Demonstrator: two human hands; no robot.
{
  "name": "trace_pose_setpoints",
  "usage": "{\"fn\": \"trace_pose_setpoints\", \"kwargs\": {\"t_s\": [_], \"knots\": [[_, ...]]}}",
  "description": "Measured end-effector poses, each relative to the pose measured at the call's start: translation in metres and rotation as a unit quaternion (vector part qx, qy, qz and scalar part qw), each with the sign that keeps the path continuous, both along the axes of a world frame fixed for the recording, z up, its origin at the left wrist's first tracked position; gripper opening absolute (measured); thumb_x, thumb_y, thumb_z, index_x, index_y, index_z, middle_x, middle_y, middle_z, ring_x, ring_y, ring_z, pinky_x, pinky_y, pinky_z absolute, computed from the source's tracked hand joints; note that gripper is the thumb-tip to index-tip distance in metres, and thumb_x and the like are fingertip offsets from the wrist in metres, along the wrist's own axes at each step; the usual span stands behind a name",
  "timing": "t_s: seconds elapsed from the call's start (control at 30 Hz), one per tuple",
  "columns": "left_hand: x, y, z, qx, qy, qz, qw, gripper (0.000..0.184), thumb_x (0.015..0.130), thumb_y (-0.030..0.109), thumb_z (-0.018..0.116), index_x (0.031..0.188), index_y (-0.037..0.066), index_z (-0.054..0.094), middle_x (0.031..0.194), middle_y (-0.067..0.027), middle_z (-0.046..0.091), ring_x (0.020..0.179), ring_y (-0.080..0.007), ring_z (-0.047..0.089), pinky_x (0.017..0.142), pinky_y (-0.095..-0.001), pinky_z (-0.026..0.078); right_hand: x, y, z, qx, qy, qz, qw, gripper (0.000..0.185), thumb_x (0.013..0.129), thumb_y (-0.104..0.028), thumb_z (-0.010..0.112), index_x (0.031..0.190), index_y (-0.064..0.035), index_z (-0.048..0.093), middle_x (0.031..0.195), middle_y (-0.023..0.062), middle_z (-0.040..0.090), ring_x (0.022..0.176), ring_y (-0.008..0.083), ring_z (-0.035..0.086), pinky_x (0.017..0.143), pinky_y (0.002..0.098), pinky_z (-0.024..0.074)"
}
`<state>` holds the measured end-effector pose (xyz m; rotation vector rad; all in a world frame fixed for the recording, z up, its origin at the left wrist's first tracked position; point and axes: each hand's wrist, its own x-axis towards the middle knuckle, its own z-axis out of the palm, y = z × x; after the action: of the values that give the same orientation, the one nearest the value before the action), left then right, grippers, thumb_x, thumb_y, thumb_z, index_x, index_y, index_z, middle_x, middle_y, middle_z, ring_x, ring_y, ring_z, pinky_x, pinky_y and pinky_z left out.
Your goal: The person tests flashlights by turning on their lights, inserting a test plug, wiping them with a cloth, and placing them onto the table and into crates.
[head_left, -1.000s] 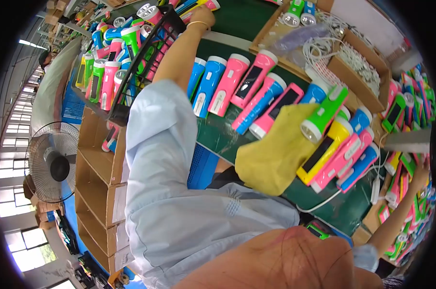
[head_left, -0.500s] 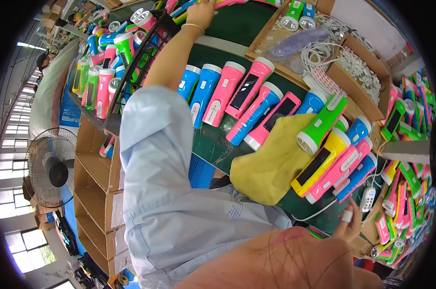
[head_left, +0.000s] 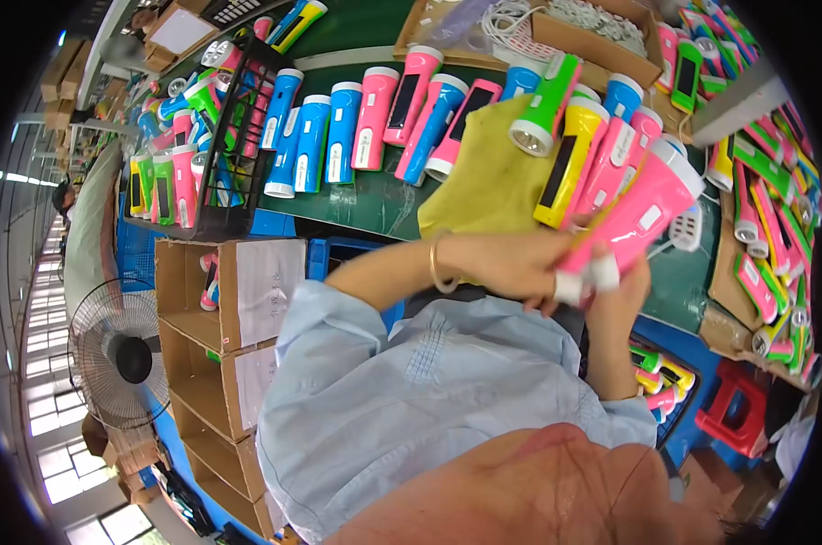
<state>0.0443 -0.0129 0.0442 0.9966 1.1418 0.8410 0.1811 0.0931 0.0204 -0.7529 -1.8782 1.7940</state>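
Observation:
A pink flashlight (head_left: 649, 211) with a white head is held up in front of me, tilted, its head toward the upper right. My left hand (head_left: 511, 262), with a bracelet at the wrist, is closed at its lower end. From below, my right hand (head_left: 627, 292) grips the same end; white wraps show on fingers there. Just behind lie a yellow flashlight (head_left: 571, 162) and a yellow cloth (head_left: 474, 182), with a green flashlight (head_left: 547, 104) on the cloth. Blue and pink flashlights (head_left: 343, 132) stand in a row farther left.
A black basket (head_left: 238, 136) full of flashlights is at the left, above cardboard shelves (head_left: 197, 341). A fan (head_left: 131, 359) stands beyond. Cardboard trays (head_left: 601, 56) with cables and small white parts sit at the back. Flashlights are heaped at the right, near a red stool (head_left: 733, 409).
My left hand has come back from beside the basket to the middle. My right hand has moved up to meet it, and a pink flashlight is now held between them. The view has shifted.

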Motion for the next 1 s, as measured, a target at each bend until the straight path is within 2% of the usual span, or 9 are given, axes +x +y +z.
{"fn": "trace_pose_setpoints", "kwargs": {"t_s": [0.07, 0.1, 0.17, 0.23, 0.27, 0.43, 0.67, 0.87, 1.0], "knots": [[0.012, -0.008, -0.025, 0.154, 0.005, -0.014, 0.988, 0.048, 0.087, 0.023, 0.059, 0.126, 0.003, 0.039, 0.103, -0.0104, 0.056, 0.089, -0.0158, 0.058, 0.075, -0.03, 0.049, 0.015, 0.004, -0.002, 0.243, 0.132, -0.019, 0.961, 0.037, 0.087, -0.027, 0.055, 0.108, 0.0033, 0.053, 0.093, 0.0123, 0.061, 0.082, 0.0209, 0.06, 0.071, 0.0327, 0.0472], [0.015, -0.008, -0.029, 0.212, 0.064, 0.106, 0.969, 0.049, 0.085, 0.024, 0.061, 0.123, 0.001, 0.042, 0.105, -0.0125, 0.056, 0.091, -0.0174, 0.058, 0.076, -0.0303, 0.049, 0.023, 0.006, -0.003, 0.358, 0.187, -0.049, 0.913, 0.031, 0.088, -0.022, 0.053, 0.106, 0.0031, 0.053, 0.086, 0.0111, 0.062, 0.076, 0.0199, 0.061, 0.067, 0.0323, 0.0482], [0.025, -0.004, -0.042, 0.289, 0.041, 0.281, 0.914, 0.05, 0.082, 0.022, 0.064, 0.122, 0.0, 0.043, 0.113, -0.0128, 0.054, 0.098, -0.0186, 0.055, 0.083, -0.0311, 0.047, 0.015, 0.006, 0.017, -0.119, 0.058, 0.07, 0.989, 0.034, 0.088, -0.02, 0.054, 0.112, 0.0027, 0.048, 0.079, 0.0108, 0.061, 0.069, 0.022, 0.059, 0.065, 0.0356, 0.0468], [0.032, 0.001, -0.043, 0.267, -0.154, 0.317, 0.897, 0.055, 0.08, 0.014, 0.066, 0.127, 0.001, 0.041, 0.115, -0.008, 0.053, 0.106, -0.017, 0.051, 0.09, -0.0318, 0.043, 0.009, -0.006, -0.018, 0.154, 0.052, 0.089, 0.983, 0.033, 0.087, -0.019, 0.056, 0.112, 0.0022, 0.048, 0.089, 0.0119, 0.06, 0.081, 0.0202, 0.058, 0.073, 0.0312, 0.0455], [0.033, 0.006, -0.038, 0.291, -0.057, 0.351, 0.888, 0.051, 0.08, 0.014, 0.065, 0.124, 0.001, 0.043, 0.113, -0.0086, 0.055, 0.102, -0.0151, 0.053, 0.086, -0.0307, 0.045, 0.008, -0.01, -0.023, 0.211, 0.085, 0.132, 0.965, 0.035, 0.087, -0.019, 0.057, 0.113, 0.002, 0.048, 0.093, 0.0118, 0.06, 0.084, 0.0186, 0.058, 0.076, 0.0292, 0.0448], [0.019, 0.008, -0.023, 0.231, -0.183, 0.413, 0.862, 0.026, 0.086, 0.017, 0.059, 0.105, 0.002, 0.049, 0.088, -0.0072, 0.059, 0.079, -0.0139, 0.06, 0.07, -0.0296, 0.051, 0.02, 0.001, -0.028, 0.11, 0.063, 0.085, 0.988, 0.03, 0.094, -0.019, 0.044, 0.117, -0.0008, 0.051, 0.092, 0.0086, 0.059, 0.079, 0.0135, 0.055, 0.071, 0.0264, 0.0448], [-0.014, 0.027, -0.012, 0.098, -0.393, 0.375, 0.834, 0.035, 0.089, 0.03, 0.054, 0.108, 0.002, 0.045, 0.087, -0.0113, 0.055, 0.064, -0.0179, 0.057, 0.058, -0.0319, 0.049, 0.027, -0.001, -0.035, 0.129, 0.0, -0.06, 0.99, 0.027, 0.093, -0.014, 0.044, 0.114, -0.002, 0.055, 0.067, 0.0026, 0.049, 0.061, 0.0082, 0.045, 0.058, 0.0232, 0.0386], [-0.021, 0.037, -0.02, 0.087, -0.317, 0.439, 0.837, 0.03, 0.084, 0.022, 0.056, 0.104, 0.0, 0.051, 0.087, -0.0129, 0.06, 0.064, -0.0209, 0.061, 0.06, -0.0327, 0.052, 0.032, 0.012, -0.057, 0.085, 0.006, -0.006, 0.996, 0.025, 0.092, -0.016, 0.047, 0.109, -0.0007, 0.058, 0.073, 0.0008, 0.056, 0.065, 0.0059, 0.046, 0.058, 0.0224, 0.0384], [-0.038, 0.038, -0.01, 0.221, -0.162, 0.417, 0.867, 0.023, 0.082, 0.009, 0.055, 0.101, -0.003, 0.052, 0.088, -0.0127, 0.061, 0.082, -0.0243, 0.064, 0.071, -0.0361, 0.054, 0.028, 0.019, -0.027, 0.039, 0.007, -0.015, 0.999, 0.025, 0.091, -0.021, 0.052, 0.1, -0.0007, 0.064, 0.087, -0.0007, 0.063, 0.067, 0.003, 0.045, 0.057, 0.019, 0.0348]]}}
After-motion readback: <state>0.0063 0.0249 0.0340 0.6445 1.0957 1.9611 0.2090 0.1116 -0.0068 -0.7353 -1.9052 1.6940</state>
